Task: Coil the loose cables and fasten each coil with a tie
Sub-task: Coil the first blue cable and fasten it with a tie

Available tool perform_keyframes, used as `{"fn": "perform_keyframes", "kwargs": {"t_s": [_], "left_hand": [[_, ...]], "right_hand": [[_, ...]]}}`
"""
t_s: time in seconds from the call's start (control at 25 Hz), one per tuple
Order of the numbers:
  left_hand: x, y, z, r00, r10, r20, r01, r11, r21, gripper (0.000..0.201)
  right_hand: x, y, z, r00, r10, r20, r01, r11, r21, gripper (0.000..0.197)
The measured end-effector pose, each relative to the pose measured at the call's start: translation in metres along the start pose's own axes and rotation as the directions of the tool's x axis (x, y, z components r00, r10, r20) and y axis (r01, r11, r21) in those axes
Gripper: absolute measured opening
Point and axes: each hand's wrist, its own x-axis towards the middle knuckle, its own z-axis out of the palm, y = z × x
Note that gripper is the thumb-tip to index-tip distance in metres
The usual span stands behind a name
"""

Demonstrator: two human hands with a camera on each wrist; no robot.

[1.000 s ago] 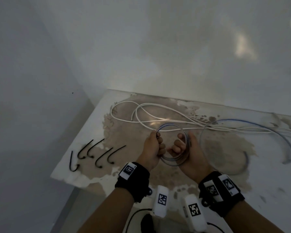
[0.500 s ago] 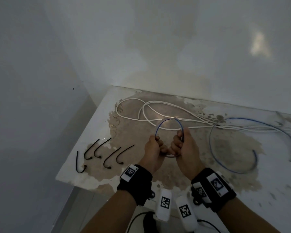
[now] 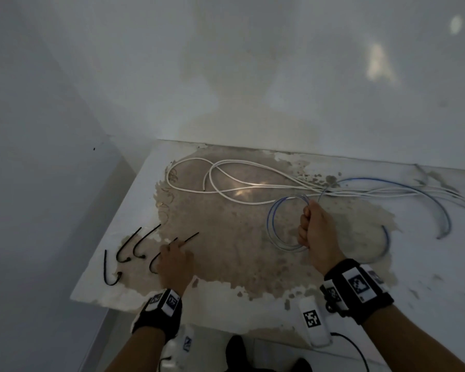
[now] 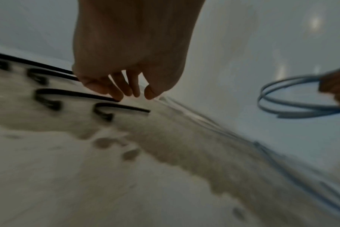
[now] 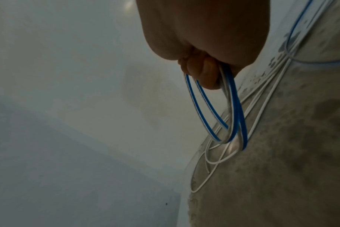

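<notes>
I noted the blue-and-white cable (image 3: 277,224) wound in several loops, held above the table; five black ties (image 3: 124,251) lay hooked, side by side.

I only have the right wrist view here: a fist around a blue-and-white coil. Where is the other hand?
Observer: The left hand is down at the black ties near the table's left edge.
Operator: Holding one?
Observer: Not yet. In the left wrist view its straight fingertips appear to touch the end of a tie lying flat.
Operator: Is the whole cable in the coil?
Observer: No, a loose blue tail trails on the table beyond the right hand.
</notes>
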Motion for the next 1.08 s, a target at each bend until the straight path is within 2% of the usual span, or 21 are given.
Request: {"fn": "perform_keyframes", "kwargs": {"t_s": [0.04, 0.12, 0.36, 0.48, 0.6, 0.68, 0.76, 0.88, 0.96, 1.08], "left_hand": [[0.000, -0.013, 0.002, 1.000, 0.000, -0.018, 0.003, 0.989, 0.145, 0.041], [0.003, -0.020, 0.006, 1.000, 0.013, 0.009, -0.015, 0.961, 0.277, 0.043], [0.016, -0.018, 0.010, 0.997, 0.030, 0.074, -0.050, 0.954, 0.295, 0.025], [0.000, 0.012, 0.001, 0.977, 0.171, 0.129, -0.179, 0.982, 0.057, 0.010], [-0.025, 0.072, -0.019, 0.920, 0.320, 0.229, -0.260, 0.931, -0.255, 0.012], [-0.039, 0.116, -0.029, 0.868, 0.347, 0.357, -0.202, 0.901, -0.385, 0.012], [-0.050, 0.154, -0.034, 0.825, 0.345, 0.448, -0.107, 0.873, -0.475, 0.011], [-0.062, 0.194, -0.033, 0.775, 0.343, 0.531, 0.031, 0.819, -0.574, 0.013], [-0.069, 0.208, -0.030, 0.729, 0.351, 0.587, 0.109, 0.788, -0.606, 0.017], [-0.072, 0.219, -0.027, 0.707, 0.355, 0.612, 0.157, 0.764, -0.625, 0.019]], "right_hand": [[0.001, 0.002, -0.006, 1.000, -0.009, -0.012, 0.008, 0.999, -0.043, 0.042], [0.003, 0.007, -0.014, 1.000, -0.009, -0.024, 0.006, 0.994, -0.109, 0.043], [0.000, 0.007, -0.024, 0.993, 0.108, 0.040, -0.105, 0.992, -0.065, 0.039], [0.001, 0.005, -0.023, 0.990, 0.108, 0.093, -0.096, 0.987, -0.127, 0.035], [0.002, -0.001, -0.024, 0.981, 0.028, 0.189, 0.008, 0.983, -0.186, 0.034], [0.001, -0.004, -0.023, 0.963, -0.046, 0.266, 0.107, 0.969, -0.222, 0.034], [0.000, -0.007, -0.022, 0.945, -0.138, 0.295, 0.235, 0.917, -0.323, 0.035], [-0.007, -0.014, -0.020, 0.889, -0.299, 0.347, 0.448, 0.728, -0.518, 0.036], [-0.012, -0.020, -0.021, 0.866, -0.332, 0.375, 0.498, 0.653, -0.571, 0.038], [-0.012, -0.029, -0.030, 0.886, -0.314, 0.342, 0.463, 0.637, -0.616, 0.043]]}}
